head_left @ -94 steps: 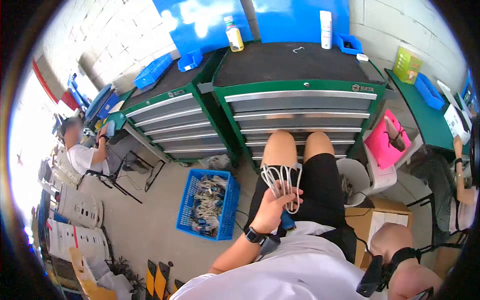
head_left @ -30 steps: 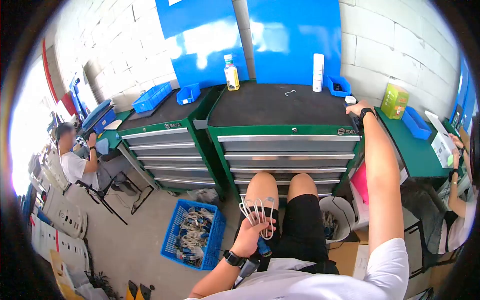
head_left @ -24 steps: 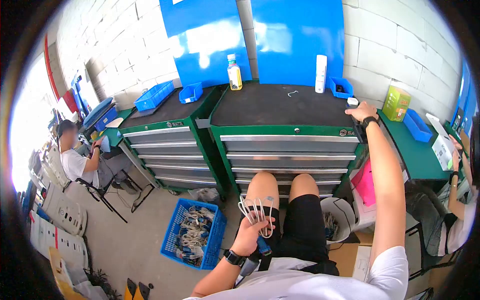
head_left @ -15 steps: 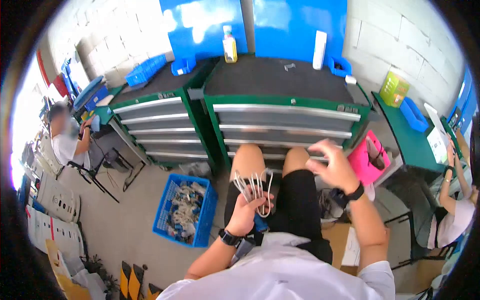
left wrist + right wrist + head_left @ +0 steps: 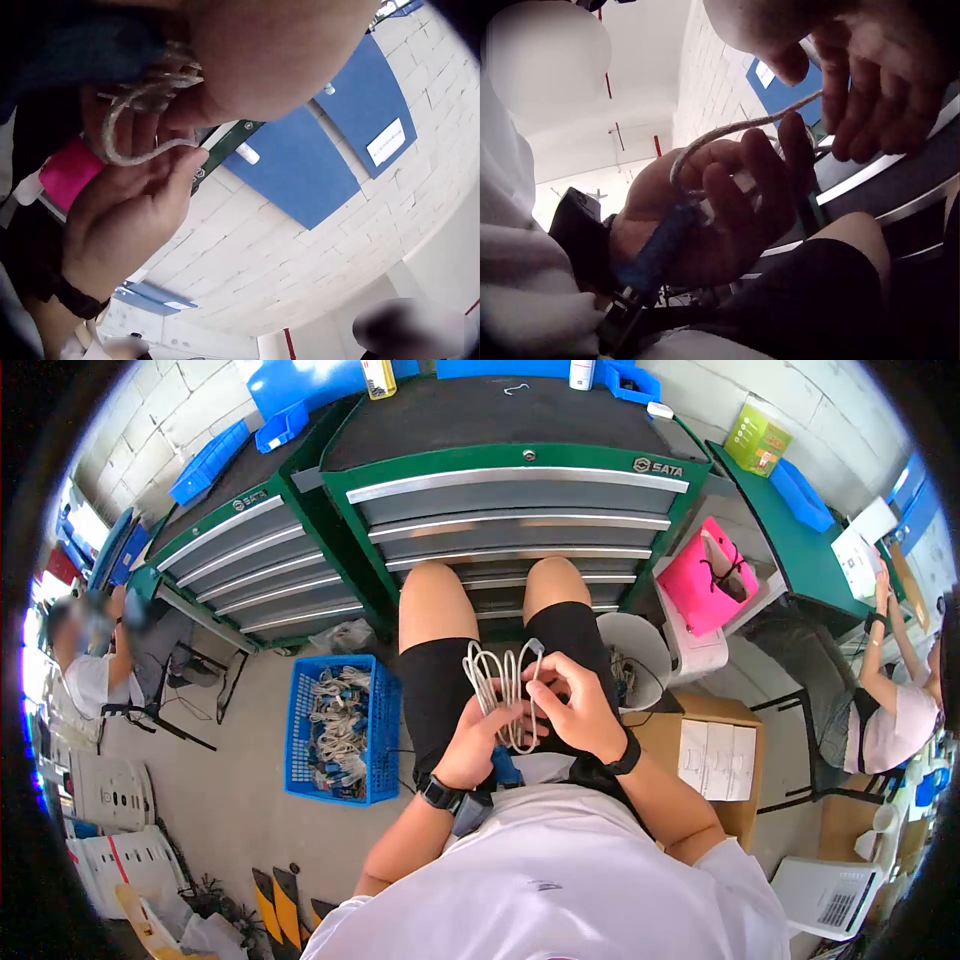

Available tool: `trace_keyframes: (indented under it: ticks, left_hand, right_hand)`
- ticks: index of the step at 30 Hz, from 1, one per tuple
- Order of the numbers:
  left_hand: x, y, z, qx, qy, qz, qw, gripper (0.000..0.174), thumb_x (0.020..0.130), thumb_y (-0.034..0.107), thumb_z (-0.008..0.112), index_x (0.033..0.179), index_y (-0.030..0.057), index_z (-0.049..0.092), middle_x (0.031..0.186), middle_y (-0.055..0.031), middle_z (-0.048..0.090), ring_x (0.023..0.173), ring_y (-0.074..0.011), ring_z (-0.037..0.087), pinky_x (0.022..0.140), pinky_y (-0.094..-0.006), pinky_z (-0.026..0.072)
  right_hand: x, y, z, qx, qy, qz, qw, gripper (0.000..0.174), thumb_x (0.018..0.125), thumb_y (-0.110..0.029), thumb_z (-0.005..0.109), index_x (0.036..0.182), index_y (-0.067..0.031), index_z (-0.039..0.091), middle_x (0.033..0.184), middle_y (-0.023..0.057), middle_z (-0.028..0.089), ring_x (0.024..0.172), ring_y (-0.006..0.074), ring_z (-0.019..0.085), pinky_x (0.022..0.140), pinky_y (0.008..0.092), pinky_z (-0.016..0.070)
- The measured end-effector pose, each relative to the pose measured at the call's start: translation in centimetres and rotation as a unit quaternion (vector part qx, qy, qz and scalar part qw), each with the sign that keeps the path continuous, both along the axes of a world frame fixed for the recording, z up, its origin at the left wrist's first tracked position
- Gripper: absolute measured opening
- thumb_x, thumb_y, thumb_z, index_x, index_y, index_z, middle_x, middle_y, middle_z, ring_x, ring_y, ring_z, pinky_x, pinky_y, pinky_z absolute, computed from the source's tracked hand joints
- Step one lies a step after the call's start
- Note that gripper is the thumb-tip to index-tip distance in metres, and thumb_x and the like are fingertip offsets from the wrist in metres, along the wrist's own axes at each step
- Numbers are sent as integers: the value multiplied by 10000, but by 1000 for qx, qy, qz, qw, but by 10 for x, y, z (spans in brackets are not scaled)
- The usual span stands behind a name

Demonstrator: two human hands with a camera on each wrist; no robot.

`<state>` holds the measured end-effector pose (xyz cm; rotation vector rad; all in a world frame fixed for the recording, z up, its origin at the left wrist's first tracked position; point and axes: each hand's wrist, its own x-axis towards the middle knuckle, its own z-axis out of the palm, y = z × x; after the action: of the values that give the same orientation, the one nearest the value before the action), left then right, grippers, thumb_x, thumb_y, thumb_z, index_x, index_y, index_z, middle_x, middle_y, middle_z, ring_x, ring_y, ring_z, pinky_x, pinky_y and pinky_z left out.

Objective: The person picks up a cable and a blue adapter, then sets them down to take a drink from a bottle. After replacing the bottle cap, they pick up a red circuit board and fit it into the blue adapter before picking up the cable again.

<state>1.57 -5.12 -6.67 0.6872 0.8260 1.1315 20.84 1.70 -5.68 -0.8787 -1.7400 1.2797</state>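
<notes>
Over the lap, my left hand [image 5: 470,748] grips a light grey coiled cable [image 5: 483,672], its loops standing up above the fingers. The cable's blue plug [image 5: 656,251] hangs below that hand, metal end downward. My right hand [image 5: 585,712] has come in from the other side, thumb and fingers at the coil's right edge. In the left wrist view, the right thumb and fingers pinch a strand of the cable [image 5: 114,135]. A small grey connector [image 5: 535,648] shows at the top right of the loops.
A blue basket [image 5: 383,750] full of cables stands on the floor to the left. A green drawer cabinet [image 5: 440,465] is in front. To the right are a white bin [image 5: 655,695], a pink bag [image 5: 685,585] and a cardboard box [image 5: 650,745]. People sit at both sides.
My right hand has left the cabinet's right corner and come down to the cable. My left hand keeps its hold on the coil. The head view has tilted downward.
</notes>
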Motion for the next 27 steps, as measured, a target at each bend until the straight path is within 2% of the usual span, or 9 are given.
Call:
trace_keyframes:
  ticks: [1, 3, 4, 5, 8, 15, 20, 25, 27]
  left_hand:
    - [2, 1, 3, 1, -1, 2, 1000, 303, 1121, 177, 581, 1388, 34, 550, 1209, -167, 754, 1003, -277, 783, 838, -388, 629]
    - [3, 0, 7, -33, -41, 11, 999, 405, 1166, 370, 489, 1361, 34, 599, 1227, -161, 763, 1027, -267, 789, 854, -389, 643]
    - [1, 1, 5, -35, -37, 6, 999, 530, 1180, 502, 386, 1342, 45, 602, 1272, -181, 750, 1103, -316, 775, 934, -460, 637]
    - [-2, 1, 4, -36, -33, 10, 999, 530, 1180, 502, 386, 1342, 45, 602, 1272, -181, 750, 1103, -316, 775, 934, -460, 637]
    - [-13, 7, -1, -62, -89, 57, 993, 552, 1170, 549, 405, 1317, 43, 567, 1337, -239, 718, 1207, -406, 736, 1063, -531, 582]
    - [-27, 12, 18, -31, -188, 59, 980, 566, 1170, 538, 399, 1362, 27, 547, 1404, -294, 665, 1327, -438, 660, 1163, -567, 514]
    - [-26, 11, 22, -6, -108, 55, 993, 613, 1156, 487, 441, 1518, -7, 486, 1419, -269, 674, 1285, -383, 689, 1145, -519, 529]
    - [-21, 10, 22, -8, -66, 60, 996, 640, 1129, 507, 489, 1520, 0, 486, 1400, -244, 692, 1237, -353, 712, 1100, -482, 552]
    - [-22, 10, 22, -4, -60, 54, 997, 651, 1104, 492, 533, 1527, 2, 477, 1389, -244, 695, 1237, -356, 712, 1105, -485, 550]
  right_hand:
    - [0, 0, 0, -35, -1, 15, 999, 97, 1072, -55, 663, 1139, 11, 639, 1111, 104, 749, 966, 123, 705, 836, 291, 589]
    - [0, 4, -10, -56, 58, 37, 996, 89, 1080, -64, 661, 1122, 1, 617, 1133, 105, 745, 1009, 129, 706, 869, 294, 587]
    - [-1, 5, -12, -78, 117, 56, 989, 93, 1088, -73, 660, 1104, -10, 594, 1155, 107, 742, 1052, 135, 707, 901, 297, 584]
    - [-1, 5, -7, -91, 124, 65, 986, 113, 1095, -82, 661, 1065, -29, 566, 1166, 115, 742, 1116, 153, 706, 948, 310, 573]
    - [0, 10, -12, -68, 155, 76, 983, 104, 1094, -89, 667, 1086, -33, 579, 1128, 112, 733, 1071, 162, 711, 920, 317, 575]
    - [8, 9, -7, -135, 213, 60, 966, 122, 1084, -77, 684, 1127, -29, 581, 1073, 94, 712, 946, 150, 722, 785, 306, 581]
    - [5, 6, 0, -140, 217, 41, 965, 155, 1054, -48, 721, 1121, -42, 581, 1082, 79, 713, 985, 130, 711, 796, 285, 571]
    - [4, 9, -5, -106, 192, 19, 975, 165, 1041, -48, 729, 1129, -52, 589, 1097, 67, 724, 991, 107, 699, 794, 263, 551]
    - [4, 9, -6, -120, 189, 13, 975, 193, 1040, -95, 737, 1168, -59, 598, 1105, 90, 746, 911, 91, 673, 770, 251, 534]
